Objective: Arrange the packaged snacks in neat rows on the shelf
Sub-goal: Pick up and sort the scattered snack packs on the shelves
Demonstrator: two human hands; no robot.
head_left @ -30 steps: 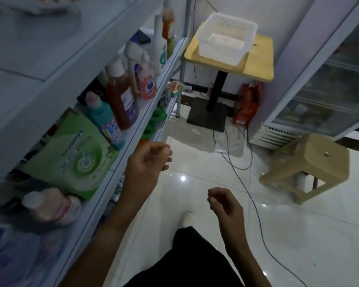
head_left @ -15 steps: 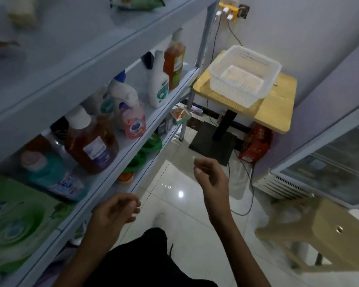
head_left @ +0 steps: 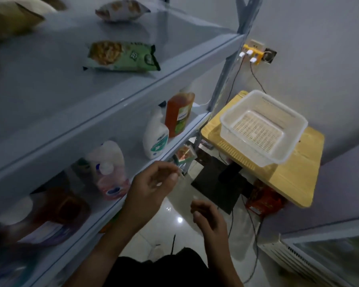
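Head view: top shelf (head_left: 174, 65) carries snack packs lying loose — a green pack (head_left: 122, 56), a pale pack (head_left: 121, 10) behind it, a blurred yellowish one (head_left: 10, 17) at far left. Well apart, no row formed. Basket (head_left: 263, 129) on the table (head_left: 294, 175) looks emptied. Left hand (head_left: 151, 189) and right hand (head_left: 209, 216) hang below the shelf, fingers loosely curled, holding nothing. Judgement: unloading seems done; lining up is all still to do.

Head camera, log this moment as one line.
left hand: empty, loosely curled | right hand: empty | green snack bag: flat on upper shelf | basket: empty
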